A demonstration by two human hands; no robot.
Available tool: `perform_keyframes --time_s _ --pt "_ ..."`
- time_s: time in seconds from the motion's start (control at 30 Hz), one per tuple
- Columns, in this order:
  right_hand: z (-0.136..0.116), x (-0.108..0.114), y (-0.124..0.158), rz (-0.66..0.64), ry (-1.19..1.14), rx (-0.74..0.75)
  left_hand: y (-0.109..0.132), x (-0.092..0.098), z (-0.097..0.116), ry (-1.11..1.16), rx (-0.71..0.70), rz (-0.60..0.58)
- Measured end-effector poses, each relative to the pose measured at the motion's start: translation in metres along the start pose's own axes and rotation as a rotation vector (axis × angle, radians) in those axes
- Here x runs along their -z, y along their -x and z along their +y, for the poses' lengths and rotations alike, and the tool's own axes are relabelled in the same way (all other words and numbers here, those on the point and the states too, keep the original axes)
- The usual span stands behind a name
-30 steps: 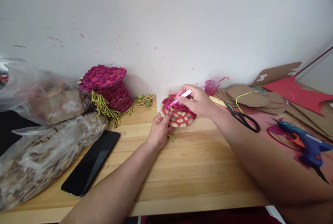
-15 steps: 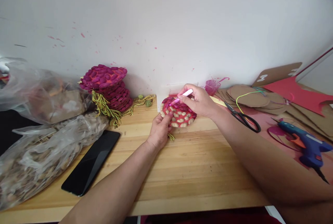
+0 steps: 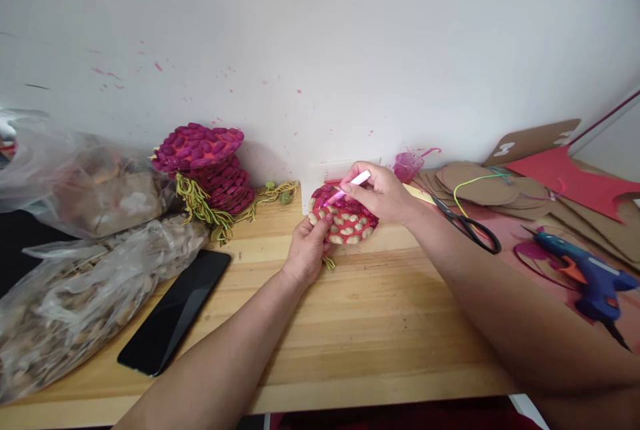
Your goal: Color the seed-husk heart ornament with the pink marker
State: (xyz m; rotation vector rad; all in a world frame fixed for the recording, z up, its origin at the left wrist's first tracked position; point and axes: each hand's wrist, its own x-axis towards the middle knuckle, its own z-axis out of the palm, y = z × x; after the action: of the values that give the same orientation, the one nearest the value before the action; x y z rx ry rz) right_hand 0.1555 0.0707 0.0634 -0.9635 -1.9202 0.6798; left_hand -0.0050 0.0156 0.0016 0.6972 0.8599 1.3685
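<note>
My left hand (image 3: 310,247) grips the lower left edge of a round red disc (image 3: 343,231) with its thumb on top. Peanuts (image 3: 353,241) in their shells cover the disc; those on the upper part are painted magenta, the lower ones are bare tan. In my right hand (image 3: 377,193) is a slim paintbrush (image 3: 356,181) with a white handle and a pink lower end. Its tip touches the peanuts at the disc's upper left. Yellow-green yarn (image 3: 329,263) sticks out below the disc.
Left: a stack of magenta peanut-covered discs (image 3: 200,150), a black phone (image 3: 175,313), plastic bags (image 3: 95,297) of peanuts. Right: a pink-stained cup (image 3: 407,167), scissors (image 3: 470,230), a blue glue gun (image 3: 595,277), cardboard circles (image 3: 475,185), red paper (image 3: 575,177).
The brush tip has shifted slightly down and left over the peanuts. My left hand and the disc have stayed in place.
</note>
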Motion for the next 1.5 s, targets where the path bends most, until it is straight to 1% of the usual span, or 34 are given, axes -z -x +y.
perform_keyframes --time_s 0.2,0.37,0.5,0.7,0.9,1.0,1.1,1.2,1.3,1.4,1.5 --pt "0.001 -0.001 0.000 0.050 -0.026 -0.019 0.001 -0.001 0.001 -0.002 -0.003 0.011" --pt "0.001 -0.001 0.001 0.015 -0.001 -0.014 0.001 0.000 0.000 0.000 -0.001 0.003" --pt "0.001 -0.001 0.000 0.041 -0.033 -0.049 0.000 0.001 0.000 -0.009 -0.001 0.007" --pt "-0.002 -0.001 0.001 0.000 0.020 0.004 0.000 0.000 0.001 -0.013 -0.008 0.017" --pt "0.001 -0.001 0.001 0.056 -0.017 -0.035 0.001 0.000 -0.001 -0.023 -0.014 0.001" --pt "-0.003 -0.001 0.002 0.009 -0.004 0.007 0.000 0.002 -0.005 -0.061 -0.048 -0.015" --pt "-0.013 -0.004 0.004 -0.042 0.065 0.038 -0.002 0.007 -0.010 -0.128 -0.102 -0.035" --pt "-0.022 -0.009 0.007 -0.043 0.157 0.070 -0.005 0.013 -0.013 -0.249 -0.183 -0.021" --pt "-0.026 -0.015 0.010 -0.029 0.230 0.165 -0.007 0.018 -0.015 -0.374 -0.248 -0.001" --pt "-0.026 -0.020 0.011 -0.007 0.255 0.244 -0.008 0.019 -0.015 -0.418 -0.255 0.003" --pt "-0.026 -0.021 0.011 -0.010 0.255 0.240 -0.008 0.019 -0.015 -0.351 -0.191 0.039"
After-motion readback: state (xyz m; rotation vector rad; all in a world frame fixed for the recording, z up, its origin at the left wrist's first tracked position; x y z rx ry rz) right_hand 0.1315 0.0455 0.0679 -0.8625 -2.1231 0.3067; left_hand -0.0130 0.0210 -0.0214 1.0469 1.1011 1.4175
